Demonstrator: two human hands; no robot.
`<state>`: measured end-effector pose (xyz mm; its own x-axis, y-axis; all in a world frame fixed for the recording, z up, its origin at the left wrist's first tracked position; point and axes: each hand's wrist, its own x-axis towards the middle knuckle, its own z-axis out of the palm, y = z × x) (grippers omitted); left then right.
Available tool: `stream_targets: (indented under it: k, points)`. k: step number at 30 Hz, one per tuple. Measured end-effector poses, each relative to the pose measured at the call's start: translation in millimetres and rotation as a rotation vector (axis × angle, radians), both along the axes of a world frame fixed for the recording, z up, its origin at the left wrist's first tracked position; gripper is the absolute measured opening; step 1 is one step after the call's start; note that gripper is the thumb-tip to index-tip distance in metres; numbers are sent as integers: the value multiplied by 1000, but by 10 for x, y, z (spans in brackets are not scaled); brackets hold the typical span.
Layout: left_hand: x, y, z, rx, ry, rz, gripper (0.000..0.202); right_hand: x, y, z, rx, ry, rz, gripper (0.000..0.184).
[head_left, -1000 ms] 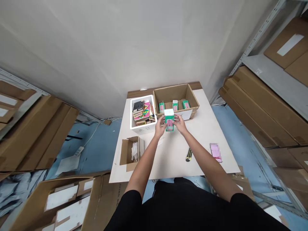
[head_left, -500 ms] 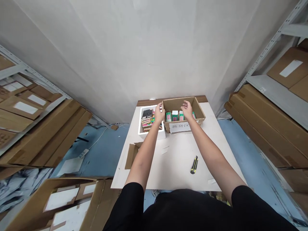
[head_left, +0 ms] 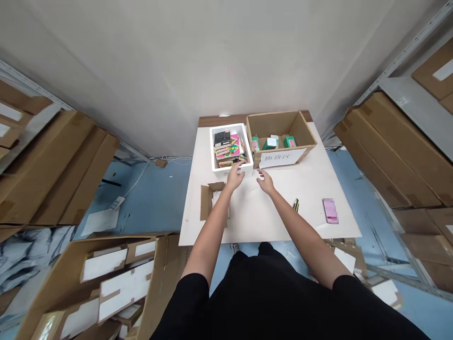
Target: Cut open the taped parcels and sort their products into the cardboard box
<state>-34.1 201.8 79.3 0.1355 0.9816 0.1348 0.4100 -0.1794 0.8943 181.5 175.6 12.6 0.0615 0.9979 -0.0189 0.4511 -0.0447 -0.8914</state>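
Fingers apart and holding nothing, my left hand (head_left: 235, 176) is at the front right corner of a white foam box (head_left: 216, 171). That box holds several small packs, among them a black one (head_left: 222, 138) and a pink one (head_left: 232, 147). My right hand (head_left: 265, 182), also open, hovers above the table in front of a cardboard box (head_left: 307, 141) with a handwritten paper label (head_left: 282, 158). Inside the cardboard box are several green and white small boxes (head_left: 271, 143). An open small carton (head_left: 205, 202) stands beside my left forearm.
A black and yellow utility knife (head_left: 296, 205) lies near my right forearm. Further right on the table (head_left: 255, 222) is a pink-purple item (head_left: 330, 210), partly blurred. A large carton of parcels (head_left: 166, 259) stands on the floor at left. Shelves with cartons (head_left: 385, 146) flank both sides.
Both hands have drawn back toward me, the right one out of the cardboard box. The green boxes sit differently inside it. My view has tilted down, bringing the pink-purple item into sight.
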Motion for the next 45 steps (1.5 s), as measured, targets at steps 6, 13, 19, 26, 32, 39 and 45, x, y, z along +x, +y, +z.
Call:
stream_targets:
  k: [6, 13, 19, 26, 32, 39, 45]
  points:
    - [-413, -763, -577, -115, 72, -100, 53, -367, -556, -742, -284, -406, 155, 67]
    - [-902, -1334, -715, 2, 154, -108, 44, -585, -595, -1214, -539, -763, 300, 73]
    - [-1380, -1459, -720, 79, 270, -7, 40, -772, -836, -1315, -546, -802, 252, 36]
    - [-1764, -1641, -736, 6, 381, 27, 42, -909, -1015, -1050, -457, -668, 71, 36]
    - [-1818, -1810, -748, -55, 374, 35, 45, -951, -1249, -1053, -570, -620, -118, 55]
    - [-1793, -1998, -878, -61, 431, -27, 38, -1115, -1537, -1233, -642, -667, 96, 43]
    - [-1780, -2140, -880, -40, 467, 6, 36, -1176, -1435, -848, -376, -504, -58, 38]
